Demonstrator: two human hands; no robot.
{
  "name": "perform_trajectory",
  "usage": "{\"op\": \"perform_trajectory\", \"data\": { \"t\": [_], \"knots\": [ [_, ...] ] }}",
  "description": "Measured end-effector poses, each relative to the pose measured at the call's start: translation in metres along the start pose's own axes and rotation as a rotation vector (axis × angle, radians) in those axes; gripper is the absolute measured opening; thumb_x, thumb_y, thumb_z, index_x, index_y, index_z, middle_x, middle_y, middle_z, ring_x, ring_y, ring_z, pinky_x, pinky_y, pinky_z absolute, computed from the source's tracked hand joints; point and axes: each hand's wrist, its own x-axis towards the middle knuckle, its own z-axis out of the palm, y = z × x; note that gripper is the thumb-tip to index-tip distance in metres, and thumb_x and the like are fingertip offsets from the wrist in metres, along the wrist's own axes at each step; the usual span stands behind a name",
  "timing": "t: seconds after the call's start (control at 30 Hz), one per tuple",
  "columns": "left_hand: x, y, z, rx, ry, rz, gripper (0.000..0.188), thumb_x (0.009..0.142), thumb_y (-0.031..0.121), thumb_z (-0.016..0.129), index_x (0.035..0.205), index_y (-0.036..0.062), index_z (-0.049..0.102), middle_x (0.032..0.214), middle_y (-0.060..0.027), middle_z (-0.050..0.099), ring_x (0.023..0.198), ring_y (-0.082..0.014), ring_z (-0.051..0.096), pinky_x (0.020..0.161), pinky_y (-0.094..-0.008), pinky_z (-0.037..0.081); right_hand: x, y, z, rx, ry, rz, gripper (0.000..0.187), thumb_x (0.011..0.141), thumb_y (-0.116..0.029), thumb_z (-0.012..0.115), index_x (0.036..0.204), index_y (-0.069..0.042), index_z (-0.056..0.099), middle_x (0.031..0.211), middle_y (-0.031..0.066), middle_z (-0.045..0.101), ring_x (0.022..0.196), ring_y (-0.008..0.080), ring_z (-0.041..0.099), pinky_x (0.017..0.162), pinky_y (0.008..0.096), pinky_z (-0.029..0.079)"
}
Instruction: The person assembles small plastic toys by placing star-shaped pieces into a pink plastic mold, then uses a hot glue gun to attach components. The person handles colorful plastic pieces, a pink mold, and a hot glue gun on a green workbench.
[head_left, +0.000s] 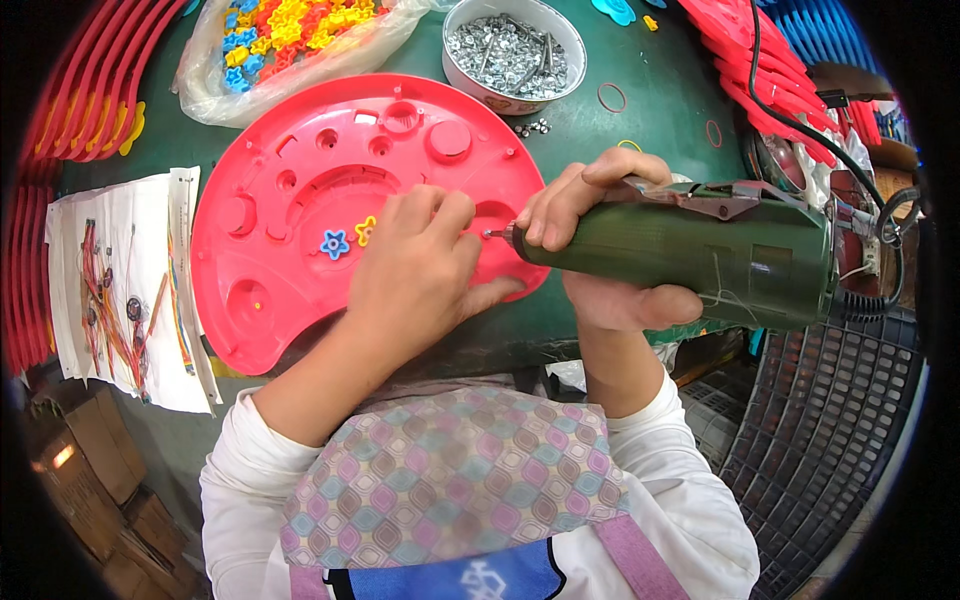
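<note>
A red curved plastic panel (pixel 240 160) with moulded rings and posts lies on the green table before me. My left hand (pixel 415 255) rests over its right part, fingers bent and pressed together; whatever is under them is hidden. Beside that hand, a yellow star-shaped piece (pixel 366 232) shows partly and a blue star-shaped piece (pixel 334 244) sits flat in the panel. My right hand (pixel 610 240) is wrapped round a dark green electric screwdriver (pixel 690 252), held sideways. Its bit points left, with a small shiny tip (pixel 489 233) over the panel near my left fingers.
Behind the panel are a bag of coloured star pieces (pixel 290 35) and a white bowl of screws (pixel 515 55), with loose screws (pixel 533 128) nearby. A paper sheet with wires (pixel 130 290) lies left. Red panels are stacked at both sides. A black cable (pixel 800 120) hangs right.
</note>
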Motion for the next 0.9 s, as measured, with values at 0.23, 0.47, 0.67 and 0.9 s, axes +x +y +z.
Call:
{"op": "perform_trajectory", "data": {
  "t": [0.23, 0.47, 0.67, 0.9],
  "knots": [
    [-0.001, 0.001, -0.002, -0.021, -0.047, -0.032, 0.043, 0.064, 0.034, 0.086, 0.087, 0.0024, 0.069, 0.1, -0.0074, 0.057, 0.096, -0.0293, 0.054, 0.084, -0.0436, 0.048, 0.004, -0.001, -0.002, 0.108, -0.022, 0.045, 0.107, 0.063, -0.085, 0.071, 0.121, 0.001, 0.047, 0.081, 0.0112, 0.064, 0.074, 0.0214, 0.065, 0.074, 0.0389, 0.057],
    [0.001, 0.0, 0.0, -0.044, -0.003, -0.002, 0.04, 0.06, 0.033, 0.087, 0.075, 0.0025, 0.065, 0.096, -0.0078, 0.055, 0.093, -0.0274, 0.052, 0.076, -0.0411, 0.045, 0.009, -0.001, -0.002, 0.081, -0.049, -0.066, 0.111, 0.068, -0.094, 0.054, 0.121, 0.003, 0.047, 0.074, 0.011, 0.061, 0.066, 0.0227, 0.061, 0.064, 0.0395, 0.056],
    [0.002, 0.0, -0.001, -0.039, -0.026, -0.014, 0.04, 0.06, 0.033, 0.086, 0.074, 0.0028, 0.064, 0.095, -0.0079, 0.054, 0.091, -0.0269, 0.052, 0.075, -0.0412, 0.045, 0.007, -0.001, -0.008, 0.148, -0.095, 0.038, 0.097, 0.067, -0.082, 0.072, 0.114, 0.0, 0.049, 0.081, 0.011, 0.063, 0.076, 0.0207, 0.066, 0.075, 0.0369, 0.056],
    [0.002, -0.001, 0.0, -0.078, -0.038, -0.023, 0.036, 0.064, 0.03, 0.085, 0.075, 0.003, 0.064, 0.095, -0.0084, 0.055, 0.092, -0.0276, 0.053, 0.075, -0.0415, 0.044, 0.011, 0.003, -0.008, 0.078, -0.128, 0.012, 0.107, 0.065, -0.091, 0.062, 0.119, 0.001, 0.049, 0.075, 0.01, 0.061, 0.068, 0.0207, 0.062, 0.065, 0.0368, 0.056]
  ]
}}
